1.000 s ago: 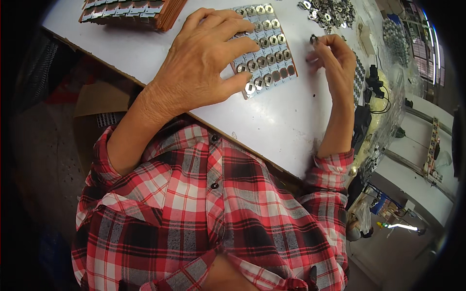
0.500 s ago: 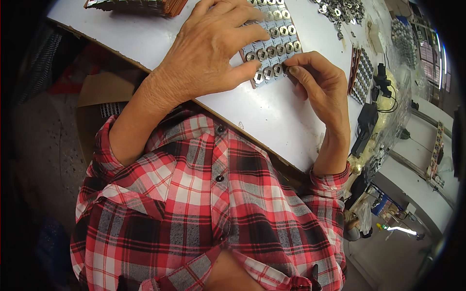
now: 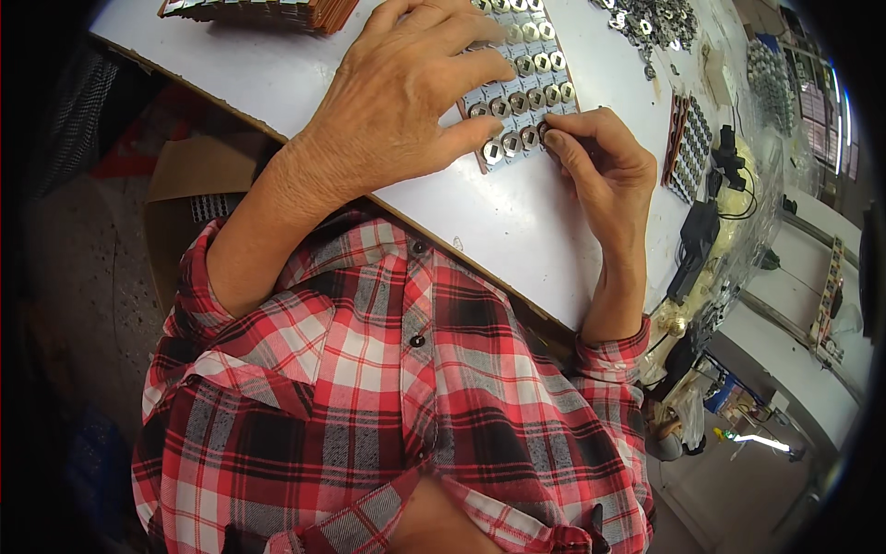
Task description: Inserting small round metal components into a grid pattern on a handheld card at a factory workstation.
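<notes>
A blue-grey circuit board panel (image 3: 508, 163) lies on the white table, set with rows of round, shiny metal clips (image 3: 520, 102). Spread across its left side is my left hand (image 3: 392, 97), open, its thumb resting by the near row and its fingers over the farther rows. At the near right corner, my right hand (image 3: 604, 162) is closed in a pinch, thumb and forefinger on the small metal clip (image 3: 543, 132) at the end of the near row. Fingertips partly cover that clip. The panel's far left part is hidden under my left hand.
Stacked boards (image 3: 318, 13) stand at the table's far left. A pile of loose metal clips (image 3: 653, 23) lies at the far right. Nearer are more filled panels (image 3: 688, 148), a black adapter (image 3: 699, 235) with cables, and clear plastic wrap. An open cardboard box (image 3: 198, 171) sits below the table's left edge.
My right hand has shifted slightly up and left, and its fingertips now press at the end of the near row. My left hand stays almost still on the panel.
</notes>
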`<state>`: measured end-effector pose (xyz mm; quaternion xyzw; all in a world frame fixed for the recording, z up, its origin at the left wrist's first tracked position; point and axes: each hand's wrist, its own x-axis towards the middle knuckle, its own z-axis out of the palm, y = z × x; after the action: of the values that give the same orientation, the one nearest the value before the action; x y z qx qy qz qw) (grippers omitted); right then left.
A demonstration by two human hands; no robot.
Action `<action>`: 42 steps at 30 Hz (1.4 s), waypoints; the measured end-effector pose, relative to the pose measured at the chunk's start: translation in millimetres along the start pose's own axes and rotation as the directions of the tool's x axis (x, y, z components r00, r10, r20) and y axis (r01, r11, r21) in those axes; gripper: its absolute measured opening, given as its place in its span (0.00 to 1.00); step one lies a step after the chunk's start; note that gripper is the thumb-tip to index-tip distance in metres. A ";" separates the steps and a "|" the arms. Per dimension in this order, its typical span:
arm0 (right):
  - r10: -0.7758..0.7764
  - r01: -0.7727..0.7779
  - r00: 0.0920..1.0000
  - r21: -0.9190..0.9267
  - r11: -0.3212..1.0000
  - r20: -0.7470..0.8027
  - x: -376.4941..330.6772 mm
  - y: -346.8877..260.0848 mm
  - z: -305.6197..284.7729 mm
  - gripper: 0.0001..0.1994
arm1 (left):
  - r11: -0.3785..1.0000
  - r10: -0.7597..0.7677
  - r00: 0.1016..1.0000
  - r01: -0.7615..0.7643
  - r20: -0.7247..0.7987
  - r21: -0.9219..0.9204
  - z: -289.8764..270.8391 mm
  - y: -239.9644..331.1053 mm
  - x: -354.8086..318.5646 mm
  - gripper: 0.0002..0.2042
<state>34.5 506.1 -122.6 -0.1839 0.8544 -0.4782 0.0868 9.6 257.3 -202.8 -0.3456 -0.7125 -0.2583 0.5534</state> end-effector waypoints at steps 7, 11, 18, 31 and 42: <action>-0.044 0.044 0.998 0.011 0.999 0.049 -0.1 -1.2 -7.0 0.06 | 0.964 -0.248 0.932 0.263 0.266 -0.022 -26.6 27.2 36.9 0.19; 0.069 -0.072 0.993 0.021 0.997 0.094 9.9 0.7 -14.0 0.06 | 0.833 -0.495 0.683 0.548 0.537 0.072 -42.5 38.8 39.4 0.20; -0.183 -0.059 0.883 -0.490 0.870 -0.431 72.5 68.6 -83.1 0.10 | 0.842 -0.486 0.693 0.535 0.533 0.072 -39.7 36.5 37.4 0.19; 0.267 -0.227 0.950 0.231 0.946 -0.163 24.1 17.4 -50.7 0.06 | 0.843 -0.491 0.711 0.533 0.503 0.070 -39.2 36.3 37.5 0.20; 0.321 -0.255 0.946 0.527 0.811 -0.036 12.0 11.4 -34.5 0.07 | 0.884 -0.435 0.729 0.456 0.529 0.097 -39.6 34.6 41.9 0.21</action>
<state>9.7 533.9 -113.7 0.0080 0.7165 -0.6810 0.1514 54.5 257.9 -152.7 -0.2335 -0.8947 -0.2901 0.2468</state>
